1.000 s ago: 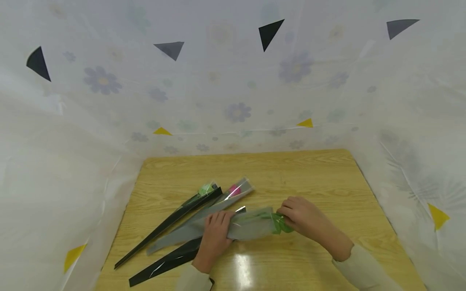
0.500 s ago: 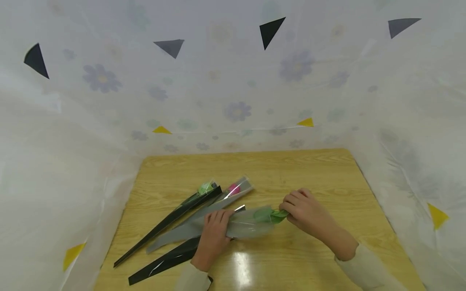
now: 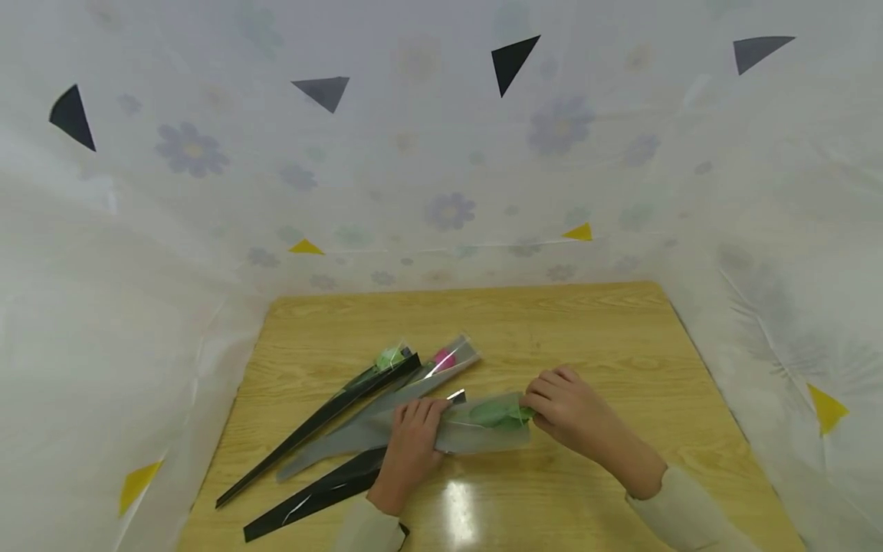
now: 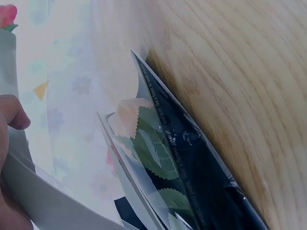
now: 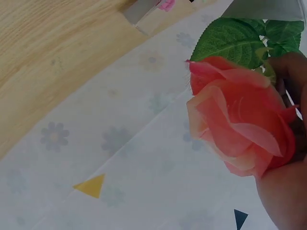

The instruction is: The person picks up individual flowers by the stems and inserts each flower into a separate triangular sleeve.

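My left hand point(image 3: 410, 452) grips a grey flower sleeve point(image 3: 483, 441) with a clear front, its mouth pointing right. Green leaves point(image 3: 498, 412) on the rose's stem show through the clear film, just inside the mouth. My right hand point(image 3: 572, 406) holds a coral-pink rose point(image 5: 240, 120) close under its bloom, with fingers curled around the stem. The bloom is outside the sleeve; in the head view my right hand hides it. In the left wrist view, a black-and-clear sleeve point(image 4: 206, 163) with a pale peach flower point(image 4: 128, 117) lies below the gripped sleeve.
Left of my hands lie a black sleeve point(image 3: 331, 418) with a pale green flower point(image 3: 389, 358) and a grey sleeve point(image 3: 386, 402) with a magenta flower point(image 3: 444, 359). White sheeting point(image 3: 441, 184) encloses the wooden table point(image 3: 600, 322) at the back and sides.
The rose's leaves, earlier outside the sleeve's mouth, have moved left and now show behind the clear film. My right hand went slightly right, then back left. My left hand has barely moved.
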A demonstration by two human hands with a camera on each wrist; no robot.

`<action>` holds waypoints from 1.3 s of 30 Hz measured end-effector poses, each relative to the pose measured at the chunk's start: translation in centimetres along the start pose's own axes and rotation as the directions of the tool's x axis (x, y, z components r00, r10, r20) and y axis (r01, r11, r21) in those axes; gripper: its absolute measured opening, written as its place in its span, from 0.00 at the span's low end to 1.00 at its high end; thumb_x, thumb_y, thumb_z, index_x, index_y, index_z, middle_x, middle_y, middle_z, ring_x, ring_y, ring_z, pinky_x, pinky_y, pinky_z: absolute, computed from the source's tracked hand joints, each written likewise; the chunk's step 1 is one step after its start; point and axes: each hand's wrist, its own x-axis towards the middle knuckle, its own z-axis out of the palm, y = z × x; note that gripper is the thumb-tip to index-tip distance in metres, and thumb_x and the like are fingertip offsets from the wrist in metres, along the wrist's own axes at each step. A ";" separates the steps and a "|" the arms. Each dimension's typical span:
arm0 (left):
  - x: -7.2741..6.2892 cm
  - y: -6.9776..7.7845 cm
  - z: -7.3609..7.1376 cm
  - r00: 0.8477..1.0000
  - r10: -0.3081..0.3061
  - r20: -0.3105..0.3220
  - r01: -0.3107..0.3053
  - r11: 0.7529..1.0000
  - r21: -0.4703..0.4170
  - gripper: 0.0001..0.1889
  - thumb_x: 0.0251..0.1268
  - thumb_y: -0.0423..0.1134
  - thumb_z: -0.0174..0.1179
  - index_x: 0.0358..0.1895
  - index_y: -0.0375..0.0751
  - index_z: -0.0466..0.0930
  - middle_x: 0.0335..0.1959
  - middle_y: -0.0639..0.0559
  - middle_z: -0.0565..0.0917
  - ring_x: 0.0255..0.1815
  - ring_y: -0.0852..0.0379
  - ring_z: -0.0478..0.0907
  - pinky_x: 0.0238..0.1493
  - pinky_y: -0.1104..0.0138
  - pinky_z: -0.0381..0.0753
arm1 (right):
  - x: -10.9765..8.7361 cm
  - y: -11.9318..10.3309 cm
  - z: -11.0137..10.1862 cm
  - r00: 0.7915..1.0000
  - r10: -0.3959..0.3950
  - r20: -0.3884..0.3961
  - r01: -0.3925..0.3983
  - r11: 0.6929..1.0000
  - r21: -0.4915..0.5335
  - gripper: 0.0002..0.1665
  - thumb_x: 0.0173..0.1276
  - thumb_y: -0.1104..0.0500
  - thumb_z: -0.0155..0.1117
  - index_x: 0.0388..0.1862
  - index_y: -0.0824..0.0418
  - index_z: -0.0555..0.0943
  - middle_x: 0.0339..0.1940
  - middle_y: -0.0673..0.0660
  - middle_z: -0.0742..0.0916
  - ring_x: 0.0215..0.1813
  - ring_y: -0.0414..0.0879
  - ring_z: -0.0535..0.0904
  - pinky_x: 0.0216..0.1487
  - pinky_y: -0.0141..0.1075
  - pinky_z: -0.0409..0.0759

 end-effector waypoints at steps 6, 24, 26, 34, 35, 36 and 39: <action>0.1 0.1 -0.2 0.999 -0.021 0.024 0.022 1.000 -0.018 0.37 0.31 0.27 0.66 0.55 0.47 0.70 0.48 0.54 0.74 0.50 0.52 0.69 0.49 0.55 0.64 | 0.0 0.0 0.2 0.999 -0.003 -0.040 0.005 0.999 0.047 0.17 0.42 0.65 0.76 0.34 0.56 0.83 0.33 0.49 0.81 0.36 0.46 0.76 0.38 0.41 0.71; 0.8 0.2 -0.5 0.999 -0.031 0.013 0.032 0.997 -0.071 0.31 0.40 0.33 0.69 0.54 0.48 0.71 0.46 0.55 0.76 0.50 0.53 0.71 0.49 0.55 0.65 | -0.2 -0.5 1.7 0.976 -0.097 -0.198 0.106 0.994 0.040 0.23 0.75 0.54 0.43 0.29 0.56 0.84 0.33 0.48 0.82 0.39 0.47 0.76 0.45 0.44 0.72; 0.8 0.3 -0.5 0.999 -0.037 0.014 0.038 0.997 -0.073 0.30 0.42 0.34 0.68 0.54 0.48 0.71 0.46 0.55 0.76 0.50 0.53 0.71 0.49 0.56 0.65 | -0.3 -0.6 2.0 0.975 -0.092 -0.202 0.104 0.993 0.049 0.21 0.74 0.54 0.46 0.27 0.56 0.84 0.32 0.47 0.82 0.38 0.46 0.76 0.44 0.42 0.71; 0.9 0.1 -0.9 0.997 -0.072 -0.018 0.070 0.994 -0.082 0.31 0.37 0.34 0.71 0.53 0.45 0.73 0.46 0.53 0.76 0.47 0.52 0.71 0.47 0.56 0.65 | -0.6 -0.3 2.2 0.944 0.006 -0.329 0.075 0.969 0.233 0.07 0.64 0.58 0.61 0.34 0.56 0.86 0.35 0.49 0.85 0.41 0.49 0.76 0.47 0.44 0.68; 0.9 0.0 -0.9 0.997 -0.079 -0.019 0.077 0.994 -0.081 0.32 0.35 0.34 0.72 0.53 0.45 0.73 0.46 0.53 0.76 0.47 0.52 0.71 0.47 0.56 0.65 | -0.7 -0.2 2.1 0.938 0.040 -0.344 0.059 0.960 0.274 0.06 0.63 0.59 0.63 0.35 0.57 0.86 0.36 0.50 0.85 0.42 0.50 0.76 0.48 0.44 0.67; 0.9 -0.1 -1.0 0.996 -0.088 -0.014 0.087 0.993 -0.079 0.33 0.35 0.34 0.72 0.53 0.45 0.73 0.46 0.53 0.76 0.47 0.52 0.71 0.47 0.56 0.65 | -0.8 -0.1 1.9 0.933 0.088 -0.348 0.030 0.947 0.320 0.06 0.62 0.59 0.63 0.37 0.57 0.85 0.37 0.50 0.85 0.43 0.50 0.76 0.49 0.43 0.66; 0.9 -0.4 -1.1 0.994 -0.112 -0.006 0.111 0.991 -0.080 0.36 0.33 0.36 0.75 0.55 0.46 0.73 0.47 0.54 0.76 0.48 0.52 0.70 0.48 0.56 0.64 | -1.7 0.2 1.4 0.903 0.281 -0.326 -0.117 0.889 0.442 0.11 0.60 0.63 0.64 0.42 0.59 0.84 0.42 0.52 0.83 0.46 0.50 0.74 0.53 0.38 0.65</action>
